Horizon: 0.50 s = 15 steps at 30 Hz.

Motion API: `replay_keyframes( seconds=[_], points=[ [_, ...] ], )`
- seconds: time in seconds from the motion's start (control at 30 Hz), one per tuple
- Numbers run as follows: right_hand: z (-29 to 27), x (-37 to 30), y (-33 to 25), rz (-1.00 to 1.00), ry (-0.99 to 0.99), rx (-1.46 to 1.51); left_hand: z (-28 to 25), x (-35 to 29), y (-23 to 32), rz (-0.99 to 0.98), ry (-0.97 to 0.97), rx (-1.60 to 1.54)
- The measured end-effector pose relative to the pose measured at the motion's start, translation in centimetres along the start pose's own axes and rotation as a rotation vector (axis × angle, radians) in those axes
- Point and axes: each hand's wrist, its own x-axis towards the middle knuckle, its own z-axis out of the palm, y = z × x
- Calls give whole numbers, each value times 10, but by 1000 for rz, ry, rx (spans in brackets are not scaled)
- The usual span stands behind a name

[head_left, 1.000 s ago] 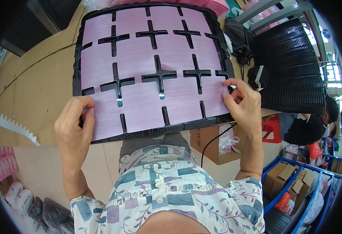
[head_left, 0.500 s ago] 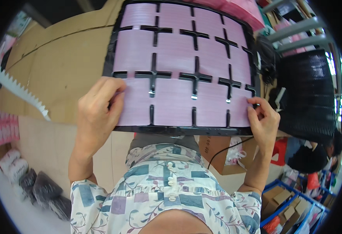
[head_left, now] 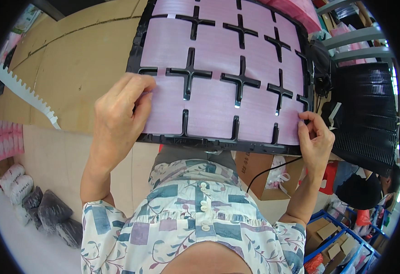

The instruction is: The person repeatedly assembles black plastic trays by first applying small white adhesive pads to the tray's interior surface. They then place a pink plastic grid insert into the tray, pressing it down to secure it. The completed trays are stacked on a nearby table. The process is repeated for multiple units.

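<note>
— What is the person working on there?

— A black plastic tray with cross-shaped dividers [head_left: 188,72], packed with flat pale-pink ribbed pieces [head_left: 211,109]. It is lying on the brown cardboard-covered worktable [head_left: 72,68], with its near edge sitting right at the table's near edge, just in front of the person's patterned shirt [head_left: 195,219].

— And the hands?

— The left hand [head_left: 120,114] is lying over the tray's near left corner, fingers curled together and pressing down on a pink piece, the thumb side reaching towards the black rim. The right hand [head_left: 315,137] is gripping the near right corner, fingertips pinching the rim and the edge of the last pink piece there.

— Anything beside the tray?

— To the right, a stack of empty black ribbed trays [head_left: 366,114] is standing just beside it. Far right, more pink material [head_left: 295,11] is piling up. On the left of the table a white notched strip [head_left: 24,93] is lying at an angle, well apart from the tray.

— And lower down?

— A brown carton [head_left: 254,176] is sitting under the table, a black cable [head_left: 268,171] is hanging across it, dark filled bags [head_left: 49,212] are lying on the floor at the left, and blue crates [head_left: 341,237] are standing near right.
</note>
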Motion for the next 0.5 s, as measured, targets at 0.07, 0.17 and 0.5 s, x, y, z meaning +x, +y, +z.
replay_keyframes(
  seconds=[0.07,0.17,0.5],
  points=[
    [0,-2,0,4,-7,-3,1,0,0,-3,8,-10],
    [-2,-3,2,30,-9,-16,2,2,0,-28,-18,-26],
    [0,0,3,4,12,15,6,-1,1,-47,16,12]
  ],
)
